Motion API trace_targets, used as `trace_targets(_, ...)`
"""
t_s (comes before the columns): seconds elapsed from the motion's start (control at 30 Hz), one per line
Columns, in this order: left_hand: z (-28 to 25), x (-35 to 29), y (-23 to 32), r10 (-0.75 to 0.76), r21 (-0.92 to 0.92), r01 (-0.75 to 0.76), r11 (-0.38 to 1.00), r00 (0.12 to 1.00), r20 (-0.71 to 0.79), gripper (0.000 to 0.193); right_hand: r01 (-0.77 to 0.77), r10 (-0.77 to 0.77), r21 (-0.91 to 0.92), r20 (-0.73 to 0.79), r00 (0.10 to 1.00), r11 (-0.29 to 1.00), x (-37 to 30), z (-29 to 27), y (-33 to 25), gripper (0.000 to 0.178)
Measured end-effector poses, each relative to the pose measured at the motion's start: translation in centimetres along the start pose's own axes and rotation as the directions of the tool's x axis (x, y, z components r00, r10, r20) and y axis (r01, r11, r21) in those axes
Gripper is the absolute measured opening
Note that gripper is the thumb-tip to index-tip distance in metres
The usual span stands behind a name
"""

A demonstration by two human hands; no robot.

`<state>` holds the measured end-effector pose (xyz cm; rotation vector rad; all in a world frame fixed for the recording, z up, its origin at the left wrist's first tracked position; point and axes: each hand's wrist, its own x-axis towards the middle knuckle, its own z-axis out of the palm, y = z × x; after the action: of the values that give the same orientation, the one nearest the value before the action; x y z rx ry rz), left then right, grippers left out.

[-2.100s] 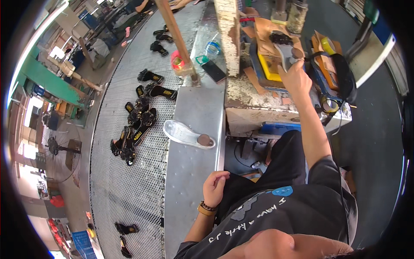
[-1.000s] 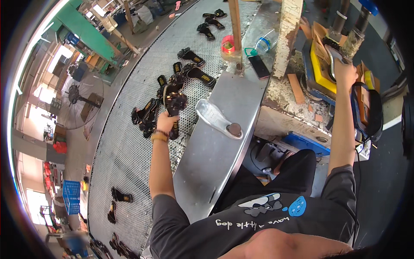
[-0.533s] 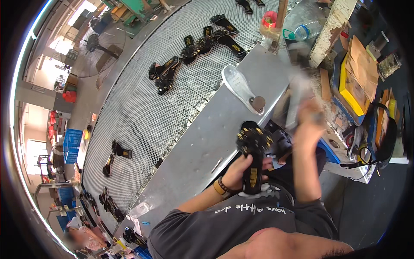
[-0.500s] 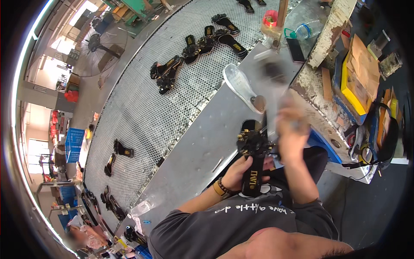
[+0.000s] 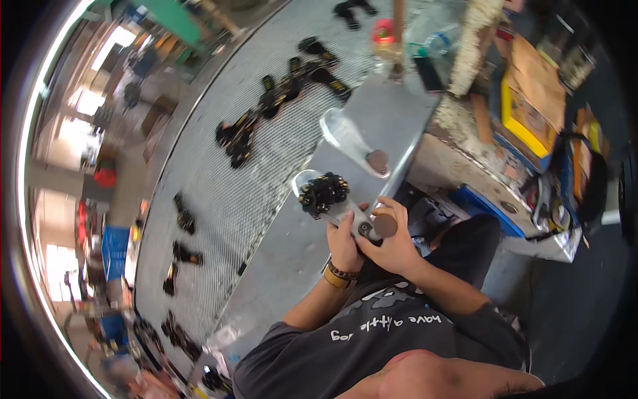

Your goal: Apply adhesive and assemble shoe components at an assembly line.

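Observation:
Both hands are on one pale, foot-shaped shoe last [image 5: 355, 216] held in front of my chest. My left hand [image 5: 343, 247] is closed around its near side, thumb on top. My right hand [image 5: 397, 245] grips the heel end, beside a round brown pad [image 5: 385, 226]. Across the front part of the last sits a black sandal strap [image 5: 324, 195] covered in dark, shiny ornaments with gold bits. Whether an insole lies under it is hidden. Beyond my hands, a second pale last [image 5: 349, 138] with a brown heel pad [image 5: 377, 161] lies on the grey metal bench [image 5: 292, 229].
Along the far side runs a perforated conveyor surface [image 5: 199, 156] bearing several black sandals [image 5: 236, 136]. At the bench's far end are a phone [image 5: 428, 73] and a red-topped container [image 5: 384, 33]. A worn side table [image 5: 458, 156] with a yellow box [image 5: 525, 113] stands to my right.
My right hand, blurred and raised apart before, has come down to join the left. The black sandal with its insole showing has given way to a pale last with the ornamented strap. The view shifted.

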<state>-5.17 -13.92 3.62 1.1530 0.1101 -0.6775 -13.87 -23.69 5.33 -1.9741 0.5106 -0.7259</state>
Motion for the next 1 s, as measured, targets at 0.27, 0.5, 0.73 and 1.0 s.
trace_targets(0.27,7.7,-1.6,2.6,-0.014,0.199,-0.538,0.819,0.328,0.945,0.059,-0.274,0.372,0.407,-0.181,0.910,0.871,3.5,-14.1,2.5,0.056)
trace_targets(0.5,0.9,2.8,2.4,0.103,0.479,-0.395,0.784,0.844,0.527,0.024,-0.708,0.021,-0.617,-0.748,0.663,0.344,18.1,-27.2,5.7,0.084)
trace_targets(0.73,-12.7,21.3,8.6,0.803,0.856,-0.358,0.373,0.586,-0.104,0.062,-0.660,0.021,-0.708,-0.678,0.735,0.252,22.0,-29.9,9.4,0.075)
trace_targets(1.0,-20.5,31.6,20.4,0.363,0.598,0.551,0.582,0.483,-0.797,0.121,-0.630,-0.286,-0.751,-0.659,0.695,0.199,21.9,-29.4,8.4,0.079)
